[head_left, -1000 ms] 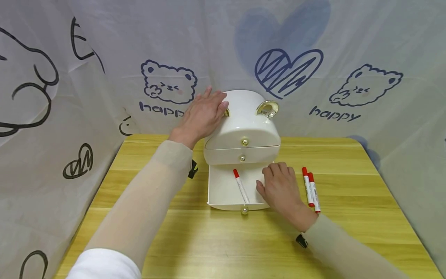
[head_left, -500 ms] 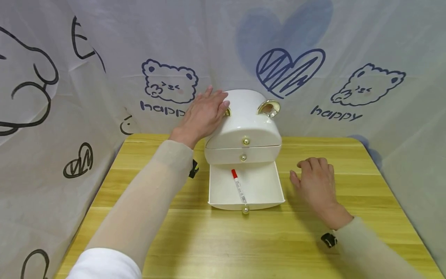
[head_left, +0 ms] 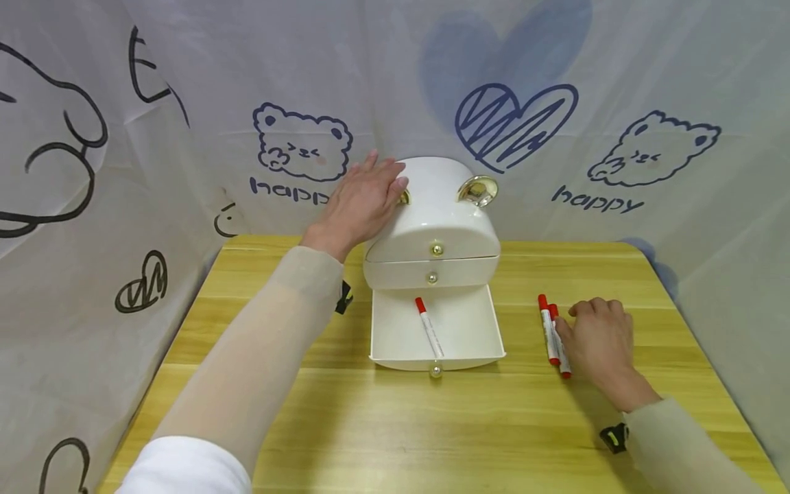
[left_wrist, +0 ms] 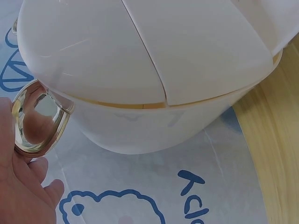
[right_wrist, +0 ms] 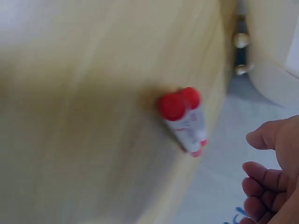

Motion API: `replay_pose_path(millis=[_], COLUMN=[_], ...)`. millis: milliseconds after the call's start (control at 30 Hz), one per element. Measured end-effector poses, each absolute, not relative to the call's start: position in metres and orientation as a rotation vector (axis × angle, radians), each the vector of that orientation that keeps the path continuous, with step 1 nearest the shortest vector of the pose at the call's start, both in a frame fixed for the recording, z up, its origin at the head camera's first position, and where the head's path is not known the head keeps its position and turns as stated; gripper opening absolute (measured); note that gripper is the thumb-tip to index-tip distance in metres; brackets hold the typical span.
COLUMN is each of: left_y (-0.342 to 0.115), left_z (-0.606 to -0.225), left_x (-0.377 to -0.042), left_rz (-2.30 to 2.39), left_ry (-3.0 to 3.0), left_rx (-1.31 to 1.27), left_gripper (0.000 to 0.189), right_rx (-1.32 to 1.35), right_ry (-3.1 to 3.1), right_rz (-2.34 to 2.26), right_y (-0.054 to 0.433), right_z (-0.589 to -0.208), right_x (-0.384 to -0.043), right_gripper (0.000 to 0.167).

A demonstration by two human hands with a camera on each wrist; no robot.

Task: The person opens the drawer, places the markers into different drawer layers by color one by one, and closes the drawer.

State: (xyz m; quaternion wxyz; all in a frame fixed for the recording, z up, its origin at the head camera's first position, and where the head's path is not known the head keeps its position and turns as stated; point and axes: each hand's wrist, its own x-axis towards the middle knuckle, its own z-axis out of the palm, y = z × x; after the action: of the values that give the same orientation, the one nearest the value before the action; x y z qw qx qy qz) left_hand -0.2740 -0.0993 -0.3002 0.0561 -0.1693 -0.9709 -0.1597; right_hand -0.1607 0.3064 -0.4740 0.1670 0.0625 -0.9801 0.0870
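Note:
A white drawer box [head_left: 435,199] with gold ears stands at the back of the table. My left hand [head_left: 364,199] rests on its upper left side, fingers extended; in the left wrist view it lies against the gold ear [left_wrist: 39,121]. The bottom drawer [head_left: 472,329] is pulled out, and one red-capped marker [head_left: 430,328] lies in it. To the right, two more red-capped markers, a left one [head_left: 547,331] and a right one [head_left: 565,363], lie side by side on the table. My right hand [head_left: 599,343] hovers beside them, fingers loosely bent, holding nothing; the right wrist view shows a gap between thumb and fingers.
The wooden table [head_left: 395,432] extends in front of the box and to both sides. A white cloth [head_left: 395,75] with drawn bears and hearts hangs behind and at the sides. The upper two drawers, with pearl-and-gold knobs, are closed.
My right hand has moved from over the open drawer to the right, past the two markers, to their right side. My left hand has stayed on the box.

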Motion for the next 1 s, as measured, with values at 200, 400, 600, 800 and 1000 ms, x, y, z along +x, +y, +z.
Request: replay_pose_path(millis=[200, 400, 600, 800, 1000], left_y=[-0.099, -0.099, -0.099, -0.098, -0.098], left_z=[-0.299, -0.299, -0.299, -0.298, -0.298], left_x=[-0.274, -0.274, -0.274, -0.273, -0.272], left_rz=[-0.488, -0.493, -0.497, -0.502, -0.498], left_ry=[-2.946, -2.950, -2.954, -2.955, -2.966], left_rx=[-0.509, -0.508, -0.503, -0.492, -0.479], left_gripper=[0.060, 0.060, 0.060, 0.059, 0.059], right_rx=[0.166, 0.168, 0.159, 0.087, 0.000], right_ry=[-2.891, -2.958, -3.000, -3.073, -3.127], right_rz=[0.236, 0.220, 0.207, 0.213, 0.235], right_y=[0.315, 0.318, 0.322, 0.339, 0.355], right_z=[-0.489, -0.496, -0.500, -0.501, -0.500], right_x=[-0.159, -0.159, -0.163, -0.171, -0.180], right_gripper=[0.035, 0.034, 0.033, 0.041, 0.043])
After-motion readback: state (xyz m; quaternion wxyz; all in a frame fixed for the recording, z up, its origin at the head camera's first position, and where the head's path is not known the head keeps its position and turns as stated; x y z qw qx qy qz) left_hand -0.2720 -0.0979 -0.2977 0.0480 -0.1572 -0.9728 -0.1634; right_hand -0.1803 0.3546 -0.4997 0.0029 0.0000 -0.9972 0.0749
